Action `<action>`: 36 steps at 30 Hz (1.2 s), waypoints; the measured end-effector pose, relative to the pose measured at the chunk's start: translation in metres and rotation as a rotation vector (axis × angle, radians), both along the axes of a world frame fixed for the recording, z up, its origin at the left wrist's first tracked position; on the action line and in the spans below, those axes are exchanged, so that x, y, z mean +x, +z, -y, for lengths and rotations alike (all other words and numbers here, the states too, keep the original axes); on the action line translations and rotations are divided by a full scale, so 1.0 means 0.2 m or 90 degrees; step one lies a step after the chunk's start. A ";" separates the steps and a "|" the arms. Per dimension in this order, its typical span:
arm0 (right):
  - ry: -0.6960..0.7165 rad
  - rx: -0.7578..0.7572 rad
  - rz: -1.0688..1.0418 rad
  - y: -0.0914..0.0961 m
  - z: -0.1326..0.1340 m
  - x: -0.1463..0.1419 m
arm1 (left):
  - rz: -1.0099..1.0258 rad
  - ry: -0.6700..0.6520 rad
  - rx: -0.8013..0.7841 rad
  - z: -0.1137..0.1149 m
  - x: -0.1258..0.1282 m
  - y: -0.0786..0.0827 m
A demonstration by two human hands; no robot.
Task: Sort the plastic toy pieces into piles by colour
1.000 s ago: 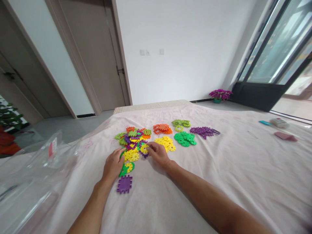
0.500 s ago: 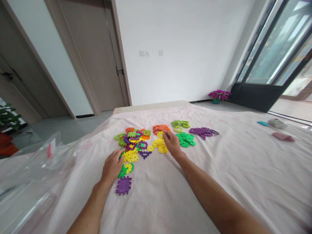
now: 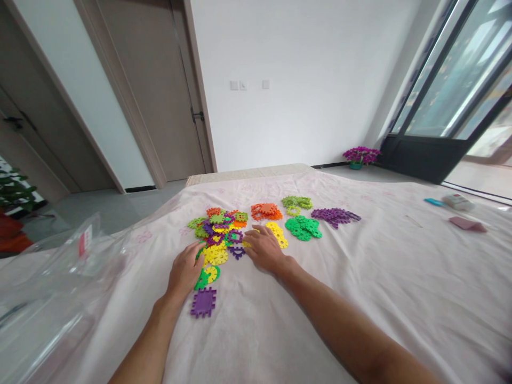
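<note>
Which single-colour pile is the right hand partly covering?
The yellow pile just left of the green pile: the right hand hides part of it. The orange pile, lime pile, purple pile and green pile lie uncovered.

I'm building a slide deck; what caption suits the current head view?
Left hand beside a mixed pile of colourful pieces, right hand partly covering a yellow group.

My head-mounted camera looks forward and down over my left hand [image 3: 185,270] and right hand [image 3: 265,249], both near, across the cloth [image 3: 360,277] toward the farther wall [image 3: 304,106].
</note>
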State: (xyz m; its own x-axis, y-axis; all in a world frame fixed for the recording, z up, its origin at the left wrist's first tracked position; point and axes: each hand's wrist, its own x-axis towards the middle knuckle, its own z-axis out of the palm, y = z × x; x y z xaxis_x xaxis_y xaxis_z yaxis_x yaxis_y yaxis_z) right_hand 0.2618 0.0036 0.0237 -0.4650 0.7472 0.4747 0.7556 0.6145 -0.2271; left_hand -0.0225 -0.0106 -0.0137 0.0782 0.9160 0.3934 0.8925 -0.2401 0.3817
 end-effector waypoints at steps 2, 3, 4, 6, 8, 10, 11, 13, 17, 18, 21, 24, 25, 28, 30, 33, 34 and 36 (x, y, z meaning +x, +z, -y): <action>0.026 -0.015 0.037 0.00 0.03 -0.04 | 0.002 0.001 0.004 0.00 0.00 0.00; 0.033 -0.021 0.048 0.01 0.03 -0.04 | 0.003 0.002 0.005 0.00 0.00 0.00; 0.042 -0.024 0.056 0.01 0.04 -0.05 | 0.004 0.003 0.007 0.01 0.00 0.01; 0.069 -0.021 0.063 0.02 0.05 -0.06 | 0.007 0.002 0.009 0.01 0.01 0.01; 0.093 -0.013 0.064 0.02 0.06 -0.06 | 0.010 0.002 0.009 0.01 0.01 0.01; 0.113 -0.011 0.066 0.02 0.06 -0.07 | 0.013 0.003 0.006 0.01 0.00 0.01; 0.120 -0.012 0.067 0.01 0.06 -0.08 | 0.013 0.003 0.004 0.01 0.00 0.01; 0.129 -0.017 0.067 0.00 0.07 -0.09 | 0.013 0.002 0.002 0.00 0.00 0.01; 0.134 -0.026 0.060 -0.01 0.07 -0.10 | 0.007 -0.003 0.005 0.01 0.00 0.01; 0.138 -0.023 0.053 -0.01 0.07 -0.10 | 0.005 -0.002 0.005 0.01 0.00 0.01; 0.141 0.003 0.008 -0.01 0.05 -0.09 | -0.001 -0.002 -0.002 0.01 0.00 0.01; 0.075 0.043 -0.054 -0.01 -0.01 -0.03 | -0.006 -0.001 -0.009 0.00 0.00 0.00; 0.033 0.055 -0.074 -0.01 -0.03 0.01 | -0.006 0.000 -0.010 0.00 0.00 0.00; -0.138 0.080 -0.138 0.01 -0.12 0.15 | -0.008 0.001 -0.008 -0.01 0.00 -0.01; -0.267 0.071 -0.186 0.01 -0.17 0.27 | -0.010 -0.001 -0.008 -0.01 0.00 0.00; -0.441 0.029 -0.264 0.02 -0.23 0.45 | -0.009 -0.006 -0.006 0.00 0.00 0.00; -0.496 0.015 -0.291 0.03 -0.24 0.51 | -0.008 -0.008 -0.005 0.00 0.00 0.01; -0.593 -0.011 -0.347 0.03 -0.24 0.63 | -0.005 -0.009 -0.001 0.00 0.00 0.01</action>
